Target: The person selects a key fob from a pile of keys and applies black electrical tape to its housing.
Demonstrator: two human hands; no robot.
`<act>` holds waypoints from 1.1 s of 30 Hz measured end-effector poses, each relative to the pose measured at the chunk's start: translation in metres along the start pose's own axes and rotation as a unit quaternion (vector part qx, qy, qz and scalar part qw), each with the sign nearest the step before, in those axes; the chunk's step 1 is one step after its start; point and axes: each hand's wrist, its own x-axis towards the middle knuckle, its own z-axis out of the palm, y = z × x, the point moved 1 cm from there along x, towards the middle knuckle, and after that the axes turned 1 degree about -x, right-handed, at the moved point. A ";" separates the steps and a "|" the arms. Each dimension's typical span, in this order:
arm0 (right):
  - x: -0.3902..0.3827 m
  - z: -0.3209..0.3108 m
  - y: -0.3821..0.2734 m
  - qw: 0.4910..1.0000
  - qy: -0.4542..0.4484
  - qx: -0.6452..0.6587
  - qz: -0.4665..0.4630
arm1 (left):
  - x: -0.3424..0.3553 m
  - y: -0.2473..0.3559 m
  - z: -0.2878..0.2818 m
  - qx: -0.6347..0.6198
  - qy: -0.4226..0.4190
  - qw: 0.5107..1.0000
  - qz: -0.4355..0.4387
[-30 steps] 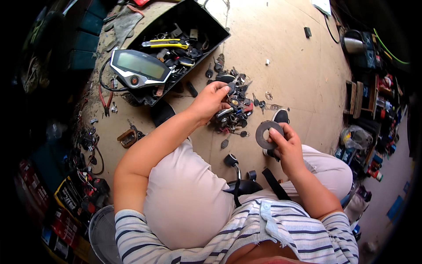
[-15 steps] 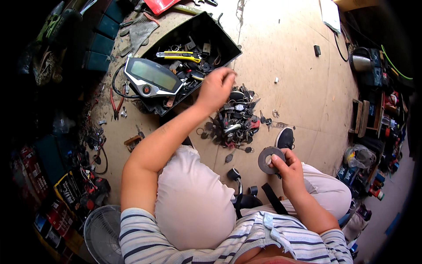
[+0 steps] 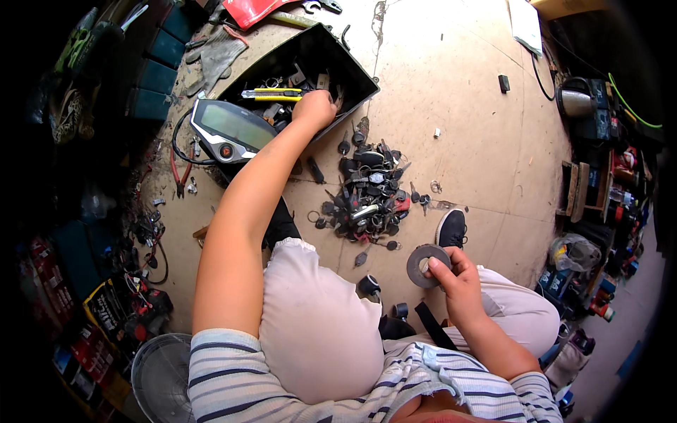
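My left hand is down inside a black box, over its jumble of small parts and right beside a yellow utility knife. Its fingers are curled downward and partly hidden, so what they grip cannot be made out. My right hand pinches a flat dark grey ring magnet above the floor near my right shoe. Between the hands, a heap of keys lies on the floor, with a few loose keys around it. A digital instrument cluster leans on the box's near left edge.
Red-handled pliers and scattered wires lie to the left. Grey work gloves rest behind the box. A fan stands at lower left. Crowded shelves line the right side, with a wooden piece by them.
My left hand has moved from above the key heap, back and left into the box. Several keys now lie between box and heap. My right hand still holds the ring magnet, slightly shifted.
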 end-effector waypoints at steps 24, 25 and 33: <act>0.002 0.011 0.001 1.000 0.002 -0.010 -0.002 | -0.032 -0.020 -0.017 -0.108 0.093 0.982 0.122; 0.002 0.012 0.000 1.000 0.000 -0.007 -0.005 | -0.030 -0.024 -0.018 -0.249 0.092 0.957 0.114; 0.006 0.005 -0.008 1.000 0.026 -0.006 -0.015 | -0.106 0.050 -0.075 -0.652 -0.079 0.754 0.008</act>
